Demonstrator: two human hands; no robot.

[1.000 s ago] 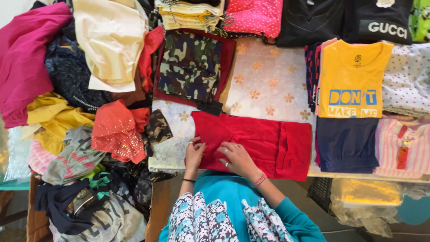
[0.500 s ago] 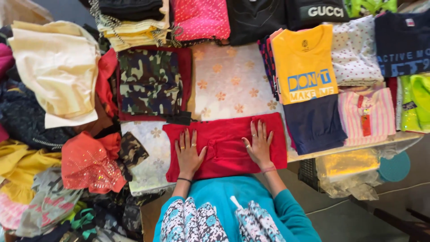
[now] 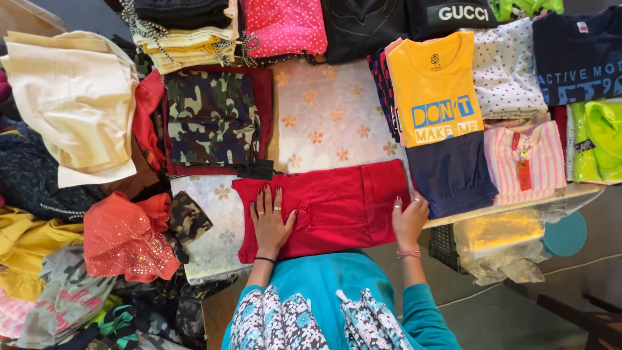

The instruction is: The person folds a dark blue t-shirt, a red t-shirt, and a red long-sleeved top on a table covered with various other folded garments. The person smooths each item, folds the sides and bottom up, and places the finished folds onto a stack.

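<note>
- i'm looking down on a table under a pale cloth with an orange flower print, with clothes all around it.
- a red garment lies flat at the near edge of the table, just in front of the person's teal top.
- my left hand rests palm down on the garment's left part, fingers spread and flat, rings showing; it presses and grips nothing.
- my right hand lies at the garment's right edge, fingers straight and together, touching the cloth there; i see no pinch or closed hold.
- just right of the garment sits a navy piece, with a yellow tee above it.
- further right are a pink striped top, a white dotted top, a dark blue tee and a neon green piece.
- above and left of the garment lies a folded camo piece on a dark red one.
- along the far edge sit a pink dotted fold, a black top and a stack of cream and yellow folds.
- to the left is a loose heap: a cream garment, an orange top, a yellow piece.
- below the table's right end lies a clear bag with something yellow in it.
</note>
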